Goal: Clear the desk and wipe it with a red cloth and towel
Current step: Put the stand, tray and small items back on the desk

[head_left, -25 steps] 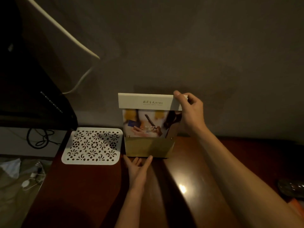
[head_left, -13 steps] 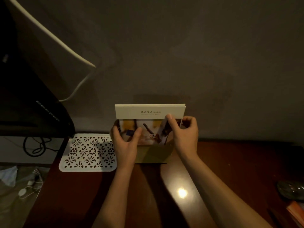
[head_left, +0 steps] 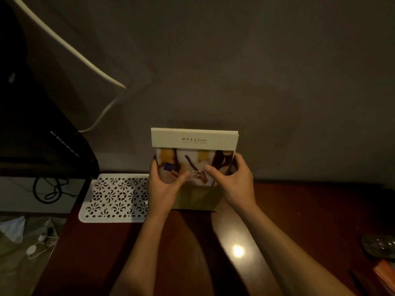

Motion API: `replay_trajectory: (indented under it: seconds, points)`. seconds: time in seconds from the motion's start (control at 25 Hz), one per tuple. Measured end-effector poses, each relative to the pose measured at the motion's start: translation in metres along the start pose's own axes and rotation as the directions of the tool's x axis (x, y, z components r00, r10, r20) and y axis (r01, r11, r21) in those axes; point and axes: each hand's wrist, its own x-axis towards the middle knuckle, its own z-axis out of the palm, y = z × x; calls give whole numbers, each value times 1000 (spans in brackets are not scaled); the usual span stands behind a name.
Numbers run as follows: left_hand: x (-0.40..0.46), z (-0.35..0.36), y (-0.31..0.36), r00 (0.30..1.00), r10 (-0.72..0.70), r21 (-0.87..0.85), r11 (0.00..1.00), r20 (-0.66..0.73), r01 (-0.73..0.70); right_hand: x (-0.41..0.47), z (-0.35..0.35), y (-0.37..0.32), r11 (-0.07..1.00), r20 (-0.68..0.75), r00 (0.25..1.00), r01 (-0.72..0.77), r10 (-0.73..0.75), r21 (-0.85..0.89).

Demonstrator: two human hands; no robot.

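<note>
Both hands hold the brochure stand [head_left: 194, 167] that rises at the back edge of the counter [head_left: 299, 210], close to the wall. The left hand [head_left: 163, 188] has its grip curled round the stand's left side with the thumb lying across the picture on the front, and the right hand [head_left: 233, 182] grasps the right side the same way, thumb on the front and fingers behind. The stand's foot looks to be on the wood or barely off it; I cannot tell which. Just beside it, toward the counter's left edge, lies a white cut-out mat [head_left: 115, 199]. At the right edge a glass dish [head_left: 379, 245] and something orange [head_left: 384, 274] are partly in view. Clearing seems only begun: these things are not yet off the counter, and no red cloth or towel shows, so all the wiping remains.
</note>
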Motion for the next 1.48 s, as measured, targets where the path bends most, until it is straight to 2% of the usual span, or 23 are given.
replay_trajectory:
  seconds: [0.08, 0.12, 0.16, 0.24, 0.32, 0.4, 0.52, 0.68, 0.84, 1.0, 1.12, 1.2, 1.32, 1.48]
  points:
    - [-2, -3, -6, 999, -38, 101, 994, 18, 35, -2, -6, 5, 994, 66, 998, 29, -22, -110]
    - [-8, -4, -10, 999, -45, 177, 983, 8, 43, -5, -14, 12, 974, 96, 995, 58, -38, -220]
    - [-18, -4, -14, 999, -47, 271, 961, -21, 50, -11, -24, 19, 927, 129, 991, 88, -44, -364]
    - [-46, -5, -28, 998, -18, 468, 882, -61, 45, -29, -50, 37, 755, 194, 981, 127, 0, -643]
    - [-74, 1, -37, 1000, 21, 638, 770, 20, -29, -47, -76, 52, 605, 227, 971, 137, 73, -784]
    - [-89, 17, -40, 988, 46, 726, 674, 146, -139, -65, -101, 62, 558, 232, 965, 126, 123, -820]
    - [-101, 44, -30, 974, 68, 725, 656, 217, -207, -82, -128, 68, 603, 213, 971, 104, 112, -791]
    - [-111, 57, -20, 973, 44, 708, 678, 228, -196, -91, -132, 62, 702, 246, 965, 113, 90, -703]
    - [-89, 39, -20, 996, 16, 653, 754, 92, -72, -75, -92, 52, 873, 291, 949, 37, 122, -487]
    - [-54, 21, -26, 997, 67, 605, 793, 25, -68, -48, -46, 41, 928, 303, 952, 69, 49, -367]
    - [-28, 13, -28, 1000, 2, 605, 796, -29, 16, -26, -23, 52, 966, 275, 959, 14, 60, -258]
    - [-12, 6, -38, 999, -53, 574, 818, -2, 44, -14, -12, 67, 966, 265, 956, -55, 123, -252]
    - [0, -1, -55, 992, -73, 494, 870, 101, 14, -7, -2, 83, 967, 247, 949, -142, 193, -210]
    - [-11, -10, -68, 994, -52, 477, 879, 98, -1, -18, 3, 96, 968, 271, 936, -183, 225, -172]
